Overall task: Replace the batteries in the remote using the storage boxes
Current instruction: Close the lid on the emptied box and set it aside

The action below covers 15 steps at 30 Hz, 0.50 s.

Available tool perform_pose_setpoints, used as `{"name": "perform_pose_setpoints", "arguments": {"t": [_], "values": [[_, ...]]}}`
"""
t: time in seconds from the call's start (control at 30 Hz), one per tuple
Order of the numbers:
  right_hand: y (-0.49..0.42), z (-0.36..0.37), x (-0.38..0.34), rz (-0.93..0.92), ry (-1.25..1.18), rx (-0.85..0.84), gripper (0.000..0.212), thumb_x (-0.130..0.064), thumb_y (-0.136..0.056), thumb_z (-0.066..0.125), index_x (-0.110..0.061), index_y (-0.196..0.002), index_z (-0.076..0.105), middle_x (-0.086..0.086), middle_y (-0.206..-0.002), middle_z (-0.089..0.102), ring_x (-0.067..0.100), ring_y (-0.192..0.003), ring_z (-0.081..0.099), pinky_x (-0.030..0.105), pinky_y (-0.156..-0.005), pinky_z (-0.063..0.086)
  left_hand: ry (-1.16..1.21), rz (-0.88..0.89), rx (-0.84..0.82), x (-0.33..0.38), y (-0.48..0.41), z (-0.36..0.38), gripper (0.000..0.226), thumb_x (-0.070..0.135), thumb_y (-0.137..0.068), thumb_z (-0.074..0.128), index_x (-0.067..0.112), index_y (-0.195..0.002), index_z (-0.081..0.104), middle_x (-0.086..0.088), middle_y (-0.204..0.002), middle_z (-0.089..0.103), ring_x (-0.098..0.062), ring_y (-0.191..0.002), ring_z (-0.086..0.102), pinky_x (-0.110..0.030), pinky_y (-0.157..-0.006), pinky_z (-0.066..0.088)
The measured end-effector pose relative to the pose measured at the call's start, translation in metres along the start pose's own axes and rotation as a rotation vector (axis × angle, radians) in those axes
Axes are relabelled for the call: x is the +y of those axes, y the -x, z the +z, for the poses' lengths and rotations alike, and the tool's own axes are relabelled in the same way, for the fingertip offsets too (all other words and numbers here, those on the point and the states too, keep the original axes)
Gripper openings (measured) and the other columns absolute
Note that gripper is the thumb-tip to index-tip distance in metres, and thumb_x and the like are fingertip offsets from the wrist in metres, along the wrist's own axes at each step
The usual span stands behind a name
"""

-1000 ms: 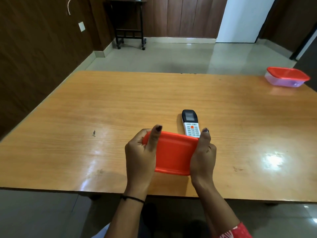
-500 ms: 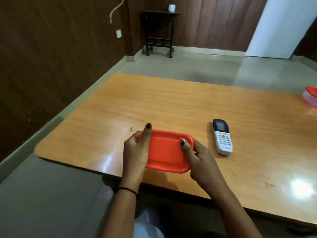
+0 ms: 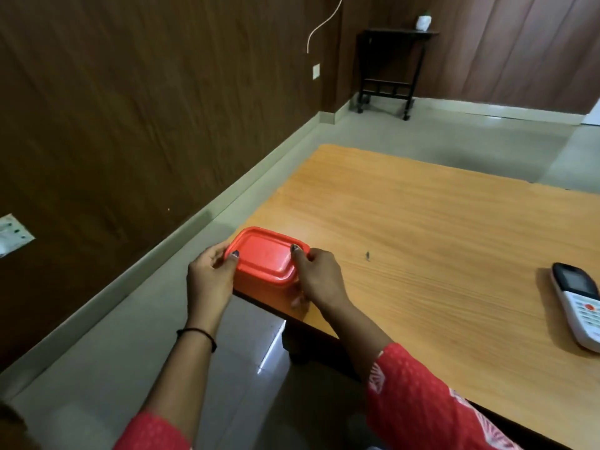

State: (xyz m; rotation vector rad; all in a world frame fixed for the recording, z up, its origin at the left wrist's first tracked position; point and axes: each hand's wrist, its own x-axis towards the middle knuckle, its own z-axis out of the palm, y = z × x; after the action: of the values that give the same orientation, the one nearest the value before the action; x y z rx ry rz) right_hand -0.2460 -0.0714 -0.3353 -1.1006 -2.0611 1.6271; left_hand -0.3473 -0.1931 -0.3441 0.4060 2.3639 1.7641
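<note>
Wooden worktop, orange-brown, glossy. Red-lidded storage box at its near left corner, gripped on both sides: left hand clasping the left edge, right hand clasping the right, thumbs on the lid. Remote, white with dark screen, face up, well apart at right.
</note>
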Motion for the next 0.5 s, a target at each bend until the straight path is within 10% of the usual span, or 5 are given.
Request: {"name": "perform_pose_setpoints", "arguments": {"t": [0.5], "values": [[-0.003,0.01,-0.001,0.029,-0.119,0.027,0.051,-0.04,-0.095,0.046,-0.006,-0.132,0.038,0.015,-0.067,0.063,0.022,-0.032,0.058,0.029,-0.035,0.05,-0.03,0.001,0.017,-0.005,-0.012,-0.004,0.035,0.016,-0.091,0.056,0.01,-0.125,0.059,-0.009,-0.123,0.064,-0.023,-0.114,0.059,-0.04,-0.1,0.046]]}}
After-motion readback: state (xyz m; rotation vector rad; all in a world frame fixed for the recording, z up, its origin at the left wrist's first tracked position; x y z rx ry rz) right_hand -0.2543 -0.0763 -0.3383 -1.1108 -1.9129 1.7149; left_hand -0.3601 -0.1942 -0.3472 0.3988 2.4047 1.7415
